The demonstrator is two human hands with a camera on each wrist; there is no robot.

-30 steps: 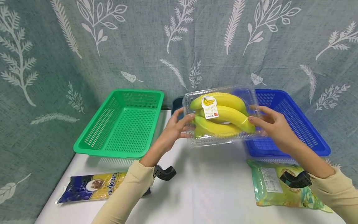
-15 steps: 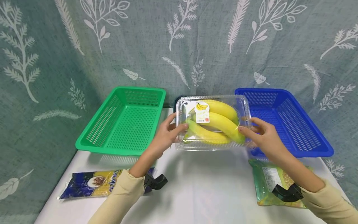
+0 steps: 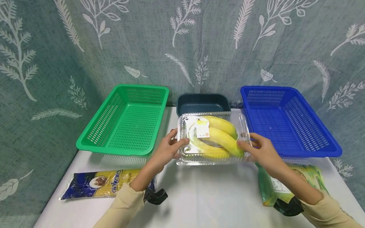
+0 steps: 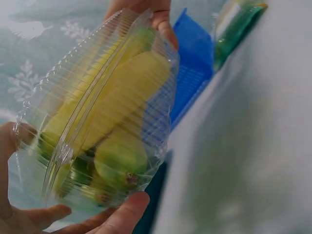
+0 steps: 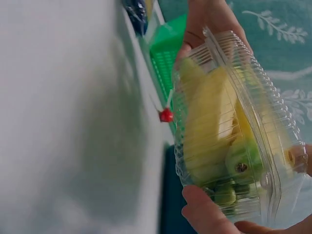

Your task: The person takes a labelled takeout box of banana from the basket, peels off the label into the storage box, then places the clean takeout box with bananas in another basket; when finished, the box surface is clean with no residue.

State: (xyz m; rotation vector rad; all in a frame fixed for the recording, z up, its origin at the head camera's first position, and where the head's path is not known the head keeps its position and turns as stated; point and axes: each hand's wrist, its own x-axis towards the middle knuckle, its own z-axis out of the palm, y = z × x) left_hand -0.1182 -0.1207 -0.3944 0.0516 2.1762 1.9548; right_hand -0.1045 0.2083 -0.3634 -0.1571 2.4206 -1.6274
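Observation:
A clear plastic clamshell box (image 3: 182, 155) of yellow bananas (image 3: 219, 136), a white label on its lid, is held above the white table between my two hands. My left hand (image 3: 165, 150) grips its left end, thumb on the lid and fingers around the side. At the opposite end my right hand (image 3: 265, 155) holds it the same way. Both wrist views show the bananas' greenish ends (image 4: 121, 158) through the ribbed plastic. The lid tilts toward me, and the box overlaps the front of a dark teal bin (image 3: 203, 103) in the head view.
A green basket (image 3: 129, 152) stands at the left, a blue basket (image 3: 302, 152) at the right. A spaghetti pack (image 3: 97, 183) lies front left, a green bag (image 3: 268, 190) front right, partly behind my forearm. A small red thing (image 5: 166, 115) with a thin stem shows near the green basket.
My hands have brought the box of bananas lower, slightly left and toward me, levelling its earlier slant. The dark teal bin behind it has come into view.

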